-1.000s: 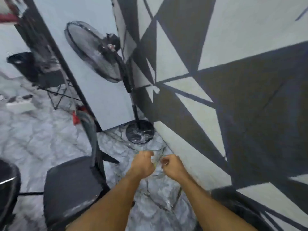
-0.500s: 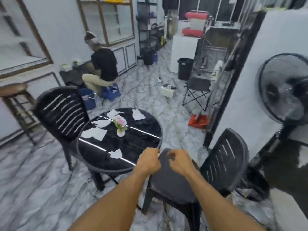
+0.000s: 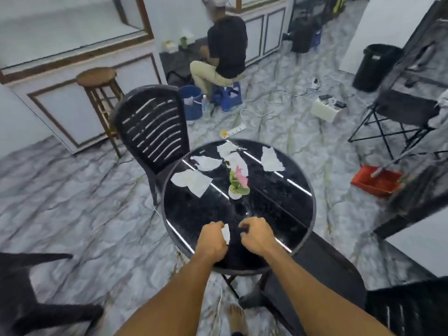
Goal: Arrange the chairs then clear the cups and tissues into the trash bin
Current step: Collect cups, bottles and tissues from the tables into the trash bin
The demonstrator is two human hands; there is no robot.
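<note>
Step in hand: I judge I am starting on the tissues, the chairs looking roughly placed around the round black table [image 3: 300, 241].
Left hand [image 3: 212, 240]: curled nearly closed above the near rim of the table, with a small white tissue scrap [image 3: 226, 232] showing at its fingertips; it seems pinched there, though I cannot be sure it is lifted off the glass.
Right hand [image 3: 257, 235]: fisted just beside the left, something dark at the knuckles; I cannot tell whether it holds anything.
Tissues left: a large piece [image 3: 191, 181] on the left side of the table, one [image 3: 206, 162] beyond it, a pair [image 3: 232, 154] near the far edge, and one [image 3: 271, 159] to the right.
Flower pot [image 3: 236, 190]: upright mid-table, close to the tissues, and not rubbish.
Cups: none that I can make out on the table.
Trash bin [image 3: 374, 67]: black, well apart, across the floor to the far right.
Chairs: one slatted black chair [image 3: 151, 128] touching the table's left side, another [image 3: 339, 275] tucked under at my right.
Doing it well: I should gather every tissue into one hand, sweeping around the pot and not over it, and make one trip, stepping over the cables [image 3: 254, 115] on the floor.
</note>
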